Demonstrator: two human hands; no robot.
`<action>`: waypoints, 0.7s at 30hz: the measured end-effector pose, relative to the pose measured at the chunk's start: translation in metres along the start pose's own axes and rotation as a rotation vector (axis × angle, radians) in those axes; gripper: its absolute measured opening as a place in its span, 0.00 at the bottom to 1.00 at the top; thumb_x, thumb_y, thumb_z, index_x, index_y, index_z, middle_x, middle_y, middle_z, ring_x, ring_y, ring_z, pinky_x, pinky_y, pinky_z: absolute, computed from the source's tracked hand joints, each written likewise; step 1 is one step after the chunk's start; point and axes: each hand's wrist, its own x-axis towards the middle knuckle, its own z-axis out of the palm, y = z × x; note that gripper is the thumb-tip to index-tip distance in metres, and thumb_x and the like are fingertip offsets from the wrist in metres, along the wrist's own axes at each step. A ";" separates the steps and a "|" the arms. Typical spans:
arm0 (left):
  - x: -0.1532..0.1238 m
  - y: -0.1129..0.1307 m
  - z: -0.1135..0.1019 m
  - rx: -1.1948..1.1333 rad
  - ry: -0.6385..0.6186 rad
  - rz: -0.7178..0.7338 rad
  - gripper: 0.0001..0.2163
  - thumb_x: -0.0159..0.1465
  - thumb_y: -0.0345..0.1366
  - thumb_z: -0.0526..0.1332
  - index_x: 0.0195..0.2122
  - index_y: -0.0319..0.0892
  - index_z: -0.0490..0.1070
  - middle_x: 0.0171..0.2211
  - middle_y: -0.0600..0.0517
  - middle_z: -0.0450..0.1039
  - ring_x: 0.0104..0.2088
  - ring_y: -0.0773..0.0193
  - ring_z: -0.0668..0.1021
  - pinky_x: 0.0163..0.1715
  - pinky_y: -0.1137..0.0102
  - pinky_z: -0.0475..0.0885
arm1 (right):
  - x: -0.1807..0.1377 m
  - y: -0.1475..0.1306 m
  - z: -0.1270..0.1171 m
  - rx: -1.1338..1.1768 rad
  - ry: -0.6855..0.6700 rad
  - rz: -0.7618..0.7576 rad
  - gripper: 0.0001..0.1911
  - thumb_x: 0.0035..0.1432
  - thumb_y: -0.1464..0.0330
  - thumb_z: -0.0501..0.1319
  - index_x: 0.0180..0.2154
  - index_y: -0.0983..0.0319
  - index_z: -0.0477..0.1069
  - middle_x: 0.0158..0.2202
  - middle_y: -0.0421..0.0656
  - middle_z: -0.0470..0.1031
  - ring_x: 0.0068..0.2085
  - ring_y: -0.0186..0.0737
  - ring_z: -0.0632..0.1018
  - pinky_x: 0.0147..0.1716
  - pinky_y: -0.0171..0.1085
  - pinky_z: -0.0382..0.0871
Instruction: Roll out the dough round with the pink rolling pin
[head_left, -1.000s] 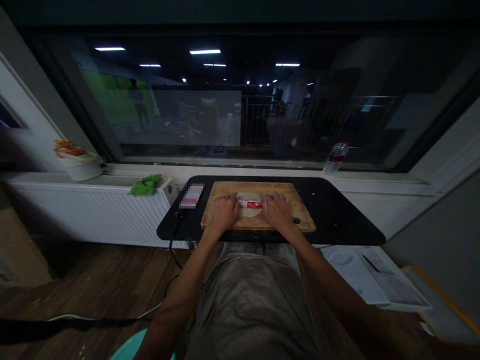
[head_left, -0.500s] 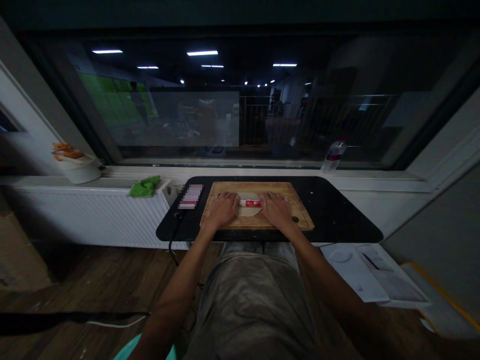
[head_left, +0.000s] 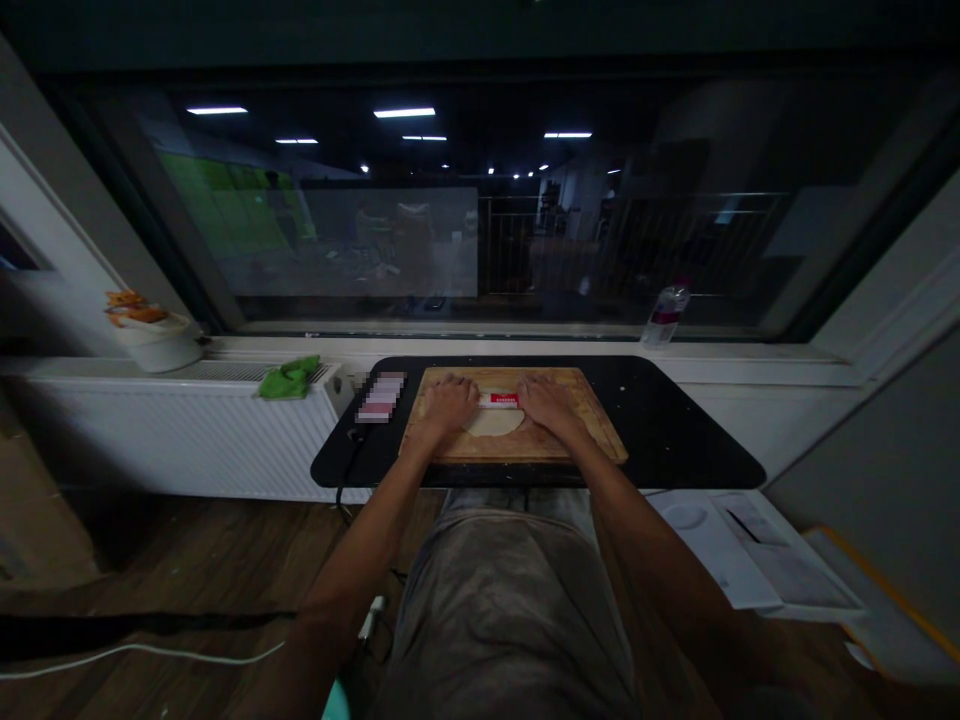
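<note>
A rolling pin (head_left: 499,401) with a red and white label lies crosswise over a flat, pale round of dough (head_left: 495,424). My left hand (head_left: 452,400) is curled over its left end, and its right end is under the fingers of my right hand (head_left: 546,401). Both ends of the pin are hidden by my hands. Beneath the dough is a wooden cutting board (head_left: 592,420), set on a small black table (head_left: 675,440).
Left of the board lies a blurred-out phone-like slab (head_left: 382,397) beside a black cable. A green cloth (head_left: 289,378) and a white container (head_left: 161,343) rest on the radiator (head_left: 225,435). A plastic bottle (head_left: 665,315) stands on the windowsill. Papers (head_left: 720,550) lie lower right.
Both hands have pushed the rolling pin a little away from me, toward the window. Its label has turned, and more of the dough shows on the near side.
</note>
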 end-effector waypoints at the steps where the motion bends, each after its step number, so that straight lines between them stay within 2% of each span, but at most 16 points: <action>1: -0.003 0.001 -0.001 0.005 0.004 0.002 0.18 0.81 0.35 0.51 0.56 0.38 0.82 0.59 0.34 0.83 0.62 0.41 0.81 0.60 0.52 0.76 | -0.004 -0.001 -0.001 0.008 0.004 -0.010 0.26 0.83 0.64 0.48 0.65 0.64 0.79 0.68 0.56 0.81 0.68 0.56 0.79 0.68 0.47 0.70; 7: -0.028 0.009 0.001 0.003 0.067 -0.045 0.23 0.84 0.38 0.46 0.56 0.37 0.82 0.57 0.37 0.85 0.59 0.46 0.84 0.62 0.56 0.75 | -0.040 -0.014 -0.017 -0.006 0.008 0.052 0.28 0.86 0.61 0.44 0.71 0.65 0.72 0.67 0.56 0.81 0.67 0.53 0.81 0.67 0.45 0.68; 15: -0.063 0.003 0.017 -0.151 0.283 0.043 0.20 0.84 0.39 0.49 0.54 0.41 0.82 0.57 0.40 0.86 0.58 0.49 0.84 0.65 0.54 0.74 | -0.077 -0.025 -0.021 -0.081 0.111 0.072 0.28 0.85 0.63 0.44 0.58 0.66 0.82 0.57 0.58 0.86 0.59 0.54 0.84 0.62 0.45 0.70; 19: -0.077 0.002 0.025 -0.229 0.373 0.089 0.18 0.83 0.38 0.52 0.59 0.43 0.82 0.62 0.42 0.84 0.65 0.48 0.82 0.70 0.50 0.72 | -0.085 -0.018 -0.015 -0.065 0.148 0.057 0.28 0.85 0.64 0.44 0.57 0.66 0.82 0.55 0.58 0.87 0.57 0.54 0.85 0.59 0.45 0.72; 21: -0.085 0.003 0.027 -0.248 0.398 0.096 0.17 0.82 0.37 0.53 0.61 0.44 0.81 0.63 0.42 0.84 0.66 0.48 0.81 0.72 0.48 0.72 | -0.089 -0.014 -0.010 -0.055 0.182 0.038 0.28 0.84 0.64 0.44 0.58 0.67 0.81 0.58 0.59 0.86 0.59 0.54 0.84 0.61 0.46 0.71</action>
